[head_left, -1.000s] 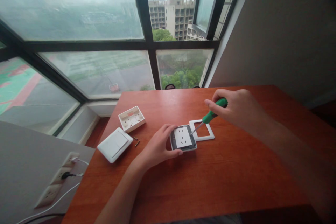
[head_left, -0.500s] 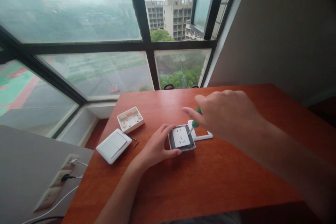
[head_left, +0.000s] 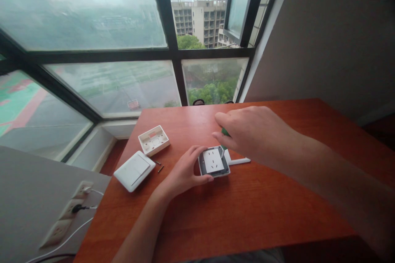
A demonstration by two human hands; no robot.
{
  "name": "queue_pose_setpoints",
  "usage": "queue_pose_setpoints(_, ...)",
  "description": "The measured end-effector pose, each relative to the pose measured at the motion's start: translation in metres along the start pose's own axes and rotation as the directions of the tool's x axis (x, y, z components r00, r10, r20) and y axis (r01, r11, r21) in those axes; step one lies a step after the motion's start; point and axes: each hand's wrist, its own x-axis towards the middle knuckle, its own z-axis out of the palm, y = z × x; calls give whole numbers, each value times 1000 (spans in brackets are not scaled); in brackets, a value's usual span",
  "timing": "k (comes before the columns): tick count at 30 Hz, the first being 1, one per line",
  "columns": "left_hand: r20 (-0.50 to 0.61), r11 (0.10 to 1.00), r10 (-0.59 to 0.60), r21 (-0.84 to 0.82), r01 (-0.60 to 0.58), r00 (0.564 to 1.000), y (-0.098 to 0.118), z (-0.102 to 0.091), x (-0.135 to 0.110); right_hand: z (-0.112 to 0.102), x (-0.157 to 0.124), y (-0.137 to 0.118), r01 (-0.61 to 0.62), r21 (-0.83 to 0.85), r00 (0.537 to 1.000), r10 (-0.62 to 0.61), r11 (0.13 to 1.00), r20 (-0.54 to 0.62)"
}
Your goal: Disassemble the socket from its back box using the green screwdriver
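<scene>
A wall socket [head_left: 214, 161] with a white face and dark grey surround sits in its box on the table. My left hand [head_left: 187, 168] grips it from the left, thumb on the near edge and fingers on the far edge. Above its right side, my right hand [head_left: 243, 127] is wrapped round the green handle of a screwdriver [head_left: 225, 133]. The shaft points down to the right side of the socket, where the tip meets the dark surround. Partly behind my right hand lies a white cover frame [head_left: 240, 161], touching or close to the socket's right edge.
On the table [head_left: 197, 222], left of my hands, lie a white switch panel [head_left: 134, 171], an open white mounting box [head_left: 153, 140] and two screws [head_left: 160, 169]. Wall outlets [head_left: 69, 209] with plugs and cables are at lower left. Windows [head_left: 108, 86] stand behind the table.
My right hand has shifted slightly left and turned on the screwdriver, whose handle now stands more upright and is more covered. My left hand and the socket have stayed in place.
</scene>
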Motion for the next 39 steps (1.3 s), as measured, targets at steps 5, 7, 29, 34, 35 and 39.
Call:
queue_pose_setpoints(5, -3, 1000, -11, -17, 11, 1000, -1, 1, 0, 1, -1, 11, 165, 106, 984, -172, 980, 54)
queue_pose_setpoints(7, 0, 1000, -7, -15, 7, 1000, -1, 0, -1, 2, -2, 21, 226, 171, 970, -238, 959, 55)
queue_pose_setpoints(29, -6, 1000, 13, -23, -13, 1000, -4, 1, -1, 11, -12, 31, 237, 196, 971, -234, 952, -37)
queue_pose_setpoints(34, 5, 1000, 15, -19, -15, 1000, -5, 1, -1, 10, -19, 40, 325, 495, 935, -353, 806, -38)
queue_pose_setpoints(35, 6, 1000, 15, -19, -14, 1000, -5, 1, -1, 10, -20, 40, 318, 513, 936, -351, 797, -35)
queue_pose_setpoints(39, 12, 1000, 16, -15, -16, 1000, -5, 1, -1, 14, -20, 30, 155, 297, 988, -144, 942, -58)
